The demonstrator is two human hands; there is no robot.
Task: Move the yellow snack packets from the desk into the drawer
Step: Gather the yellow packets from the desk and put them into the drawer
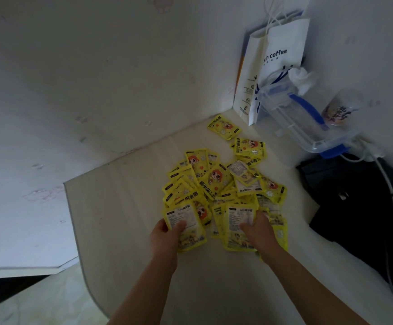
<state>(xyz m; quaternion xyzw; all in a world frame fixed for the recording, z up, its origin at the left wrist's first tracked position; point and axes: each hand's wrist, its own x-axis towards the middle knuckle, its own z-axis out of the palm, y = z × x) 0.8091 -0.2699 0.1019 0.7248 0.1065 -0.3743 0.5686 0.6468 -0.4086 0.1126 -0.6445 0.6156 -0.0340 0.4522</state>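
Looking down, we see our left hand (167,233) gripping a packet (186,225) at the near left edge of the pile (221,191), thumb curled over its pale printed back and fingers tucked beneath. Our right hand (260,231) grasps another packet (240,221) at the near right edge the same way, thumb on top, with more yellow packets caught under and beside the fingers. Both forearms reach in from the bottom of the view.

We find the pile spread loosely over the middle of the pale desk (125,219), packets overlapping at all angles, some face up with a cartoon figure, some showing their backs. Two packets lie apart from the heap towards the far corner: one (223,127) just before the paper bag, another (250,147) a little nearer to us. We cannot see any drawer in this view.

At the far right corner a white paper bag (277,66) printed "coffee" stands against the wall. Just beside it sits a clear plastic box (303,123) with blue clips, tilted, a crumpled white tissue (302,78) at its top. A printed cup (338,109) stands to the right of the box. Dark cloth (355,195) covers the desk's right side, and a white cable (390,191) runs over it.
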